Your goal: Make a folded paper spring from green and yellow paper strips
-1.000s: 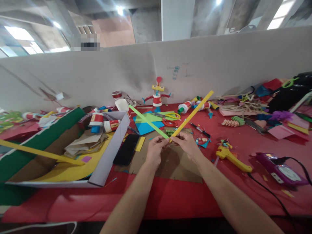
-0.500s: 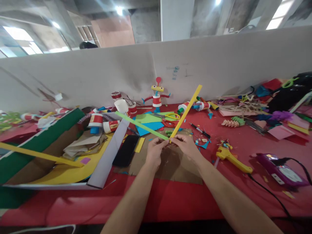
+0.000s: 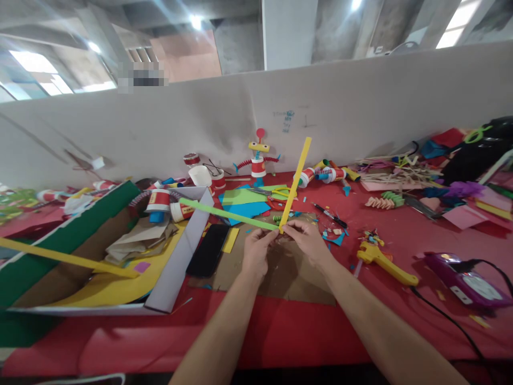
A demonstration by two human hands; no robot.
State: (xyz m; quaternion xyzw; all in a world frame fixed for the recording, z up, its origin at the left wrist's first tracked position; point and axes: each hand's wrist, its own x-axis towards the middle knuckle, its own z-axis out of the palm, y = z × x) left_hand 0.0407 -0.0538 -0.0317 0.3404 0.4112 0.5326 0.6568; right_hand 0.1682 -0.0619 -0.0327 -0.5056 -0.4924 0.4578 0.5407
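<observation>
A green paper strip [image 3: 228,214] and a yellow paper strip [image 3: 296,179] meet at their lower ends between my two hands. My left hand [image 3: 258,247] pinches the end of the green strip, which stretches away to the left. My right hand [image 3: 305,238] pinches the end of the yellow strip, which points up and slightly right. The fingertips of both hands are close together at the joint, over a brown cardboard sheet [image 3: 292,283]. Whether the ends are stuck to each other cannot be seen.
A yellow glue gun [image 3: 387,264] lies right, beside a purple power socket [image 3: 460,280]. To the left are a black phone [image 3: 208,250] and a box [image 3: 176,262] of paper. Behind are scissors [image 3: 280,191], coloured sheets [image 3: 244,209] and a paper-cup robot [image 3: 258,166].
The yellow strip has swung left and stands more upright. The green strip's far end has dropped lower and further left. Both hands stay nearly in place, still pinching the strips.
</observation>
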